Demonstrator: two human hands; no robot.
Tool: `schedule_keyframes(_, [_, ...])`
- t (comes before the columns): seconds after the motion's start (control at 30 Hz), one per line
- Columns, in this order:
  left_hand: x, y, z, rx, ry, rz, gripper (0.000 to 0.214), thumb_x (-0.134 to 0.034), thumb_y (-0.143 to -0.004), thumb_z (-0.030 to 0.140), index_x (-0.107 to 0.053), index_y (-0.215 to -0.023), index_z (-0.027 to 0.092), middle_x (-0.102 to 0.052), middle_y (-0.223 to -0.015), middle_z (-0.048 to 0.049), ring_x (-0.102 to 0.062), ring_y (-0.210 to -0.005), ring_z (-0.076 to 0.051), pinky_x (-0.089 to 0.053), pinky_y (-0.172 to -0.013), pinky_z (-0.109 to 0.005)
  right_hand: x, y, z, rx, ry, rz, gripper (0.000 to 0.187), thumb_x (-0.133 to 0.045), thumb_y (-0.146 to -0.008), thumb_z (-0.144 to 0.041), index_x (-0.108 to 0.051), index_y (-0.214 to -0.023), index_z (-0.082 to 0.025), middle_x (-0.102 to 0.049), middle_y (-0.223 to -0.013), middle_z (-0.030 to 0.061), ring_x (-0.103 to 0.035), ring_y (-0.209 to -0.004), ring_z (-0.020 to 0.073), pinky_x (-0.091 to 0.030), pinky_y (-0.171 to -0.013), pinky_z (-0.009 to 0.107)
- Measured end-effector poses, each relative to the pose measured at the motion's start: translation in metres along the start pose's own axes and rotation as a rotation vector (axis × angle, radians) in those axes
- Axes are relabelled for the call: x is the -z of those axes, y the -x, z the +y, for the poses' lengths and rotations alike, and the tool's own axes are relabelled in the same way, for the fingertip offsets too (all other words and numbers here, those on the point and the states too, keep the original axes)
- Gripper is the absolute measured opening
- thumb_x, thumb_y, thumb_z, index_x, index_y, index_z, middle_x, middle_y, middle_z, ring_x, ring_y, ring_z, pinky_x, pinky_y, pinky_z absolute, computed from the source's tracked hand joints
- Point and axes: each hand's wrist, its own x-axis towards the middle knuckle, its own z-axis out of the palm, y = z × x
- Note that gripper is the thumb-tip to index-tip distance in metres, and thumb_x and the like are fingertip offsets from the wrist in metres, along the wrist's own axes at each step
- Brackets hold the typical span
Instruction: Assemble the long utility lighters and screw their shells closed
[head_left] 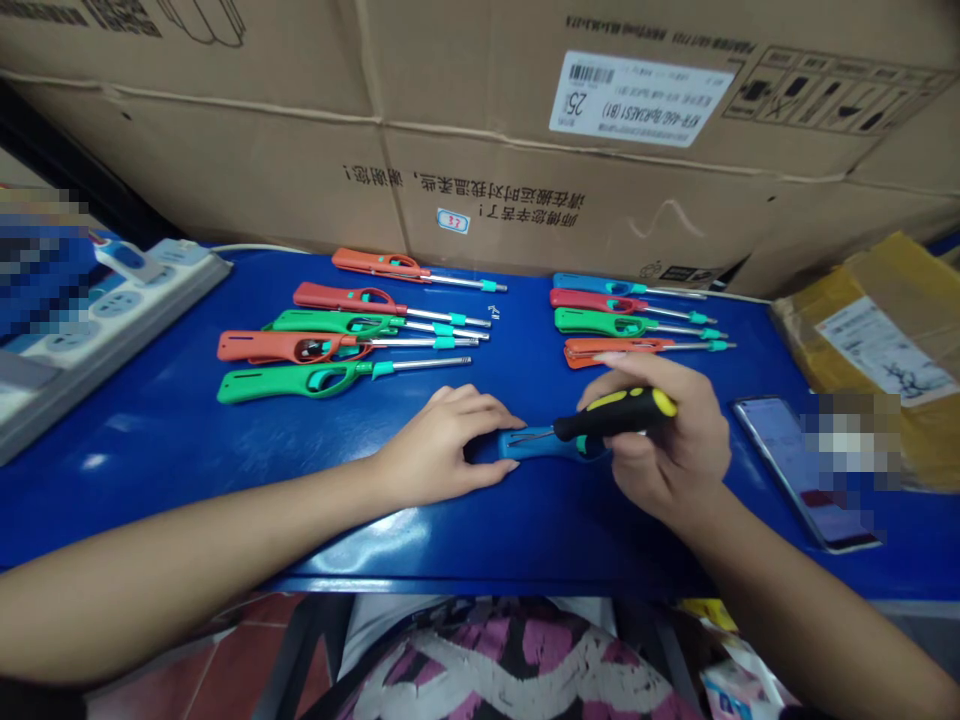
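A blue long-nosed gas lighter (534, 445) lies on the blue table (187, 450) in front of me. My left hand (442, 445) is curled over its left end and pins it down. My right hand (664, 440) grips a screwdriver (615, 412) with a black and yellow handle. The screwdriver's thin shaft points left onto the lighter's body. Most of the lighter is hidden under my two hands.
Several red and green lighters (330, 345) lie in a loose row at the left, several more (630, 320) at the right. A white power strip (97, 310) sits far left, a phone (802, 470) and a yellow parcel (885, 340) at the right. Cardboard boxes (480, 130) wall the back.
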Motion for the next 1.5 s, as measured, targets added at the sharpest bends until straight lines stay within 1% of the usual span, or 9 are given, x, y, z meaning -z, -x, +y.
schedule_keyframes(0.1, [0.0, 0.0, 0.0, -0.003, 0.0, 0.0, 0.034, -0.072, -0.09, 0.036, -0.067, -0.122, 0.025, -0.071, -0.119, -0.0034, -0.062, -0.105, -0.022, -0.038, -0.092, -0.037, 0.001, 0.001, -0.003, -0.108, -0.149, -0.077, 0.045, -0.043, -0.104, -0.036, -0.046, -0.148, -0.029, -0.072, -0.115, 0.0096, -0.071, -0.076, 0.0206, -0.059, -0.062, 0.037])
schedule_keyframes(0.33, [0.0, 0.0, 0.001, -0.016, 0.006, 0.007, 0.033, -0.071, -0.09, 0.035, -0.067, -0.121, 0.024, -0.071, -0.117, -0.0023, -0.062, -0.105, -0.021, -0.038, -0.091, -0.036, 0.009, -0.005, -0.004, 0.092, 0.106, -0.081, 0.063, -0.075, -0.088, -0.032, -0.051, -0.147, -0.032, -0.077, -0.096, 0.0041, -0.072, -0.07, 0.0216, -0.059, -0.062, 0.035])
schedule_keyframes(0.5, [0.0, -0.001, 0.0, -0.015, 0.003, 0.015, 0.033, -0.072, -0.089, 0.035, -0.067, -0.12, 0.024, -0.071, -0.117, -0.002, -0.062, -0.104, -0.021, -0.037, -0.091, -0.036, 0.008, -0.001, -0.009, -0.01, -0.147, -0.165, 0.058, -0.049, -0.101, -0.029, -0.036, -0.158, -0.027, -0.071, -0.125, 0.0119, -0.074, -0.091, 0.0249, -0.062, -0.073, 0.041])
schedule_keyframes(0.6, [-0.001, 0.0, -0.001, -0.019, 0.003, 0.016, 0.033, -0.072, -0.089, 0.035, -0.067, -0.12, 0.024, -0.071, -0.116, -0.0016, -0.062, -0.104, -0.021, -0.037, -0.092, -0.036, 0.005, -0.001, -0.007, -0.013, -0.171, -0.139, 0.058, -0.058, -0.098, -0.026, -0.042, -0.153, -0.03, -0.075, -0.115, 0.0079, -0.074, -0.081, 0.022, -0.062, -0.066, 0.037])
schedule_keyframes(0.73, [-0.002, 0.001, -0.001, -0.02, 0.007, 0.014, 0.033, -0.072, -0.09, 0.034, -0.066, -0.121, 0.024, -0.07, -0.117, -0.0013, -0.062, -0.105, -0.02, -0.037, -0.092, -0.035, 0.002, -0.004, 0.0, 0.107, 0.062, -0.012, 0.055, -0.073, -0.09, -0.033, -0.055, -0.141, -0.033, -0.075, -0.107, 0.0052, -0.067, -0.063, 0.0168, -0.056, -0.053, 0.031])
schedule_keyframes(0.93, [-0.001, 0.0, -0.001, -0.015, 0.008, 0.003, 0.033, -0.072, -0.09, 0.035, -0.067, -0.121, 0.025, -0.07, -0.116, -0.0009, -0.062, -0.104, -0.02, -0.036, -0.091, -0.035, 0.001, -0.006, 0.002, -0.068, -0.246, -0.172, 0.052, -0.046, -0.103, -0.029, -0.035, -0.154, -0.03, -0.068, -0.12, 0.0093, -0.067, -0.068, 0.0157, -0.06, -0.057, 0.033])
schedule_keyframes(1.13, [-0.001, 0.0, 0.0, -0.015, 0.005, 0.008, 0.034, -0.072, -0.09, 0.035, -0.066, -0.122, 0.024, -0.07, -0.117, -0.002, -0.061, -0.105, -0.021, -0.036, -0.092, -0.035, 0.003, -0.006, 0.005, 0.094, -0.016, -0.028, 0.052, -0.075, -0.088, -0.03, -0.057, -0.136, -0.03, -0.071, -0.101, 0.0059, -0.068, -0.074, 0.0199, -0.058, -0.061, 0.034])
schedule_keyframes(1.3, [-0.001, 0.0, -0.001, -0.019, 0.001, 0.007, 0.034, -0.072, -0.09, 0.036, -0.066, -0.122, 0.025, -0.07, -0.117, -0.0015, -0.061, -0.104, -0.021, -0.036, -0.09, -0.035, 0.006, -0.007, 0.003, -0.04, -0.274, -0.27, 0.058, -0.048, -0.101, -0.025, -0.03, -0.156, -0.03, -0.067, -0.125, 0.0106, -0.07, -0.092, 0.0217, -0.061, -0.072, 0.039])
schedule_keyframes(1.5, [-0.001, -0.001, -0.001, -0.026, 0.012, 0.012, 0.035, -0.073, -0.089, 0.035, -0.066, -0.122, 0.024, -0.07, -0.117, -0.0013, -0.061, -0.105, -0.02, -0.036, -0.092, -0.035, 0.007, -0.008, 0.005, 0.098, -0.03, -0.147, 0.052, -0.072, -0.09, -0.027, -0.053, -0.138, -0.032, -0.074, -0.097, 0.0025, -0.072, -0.077, 0.0197, -0.058, -0.065, 0.032])
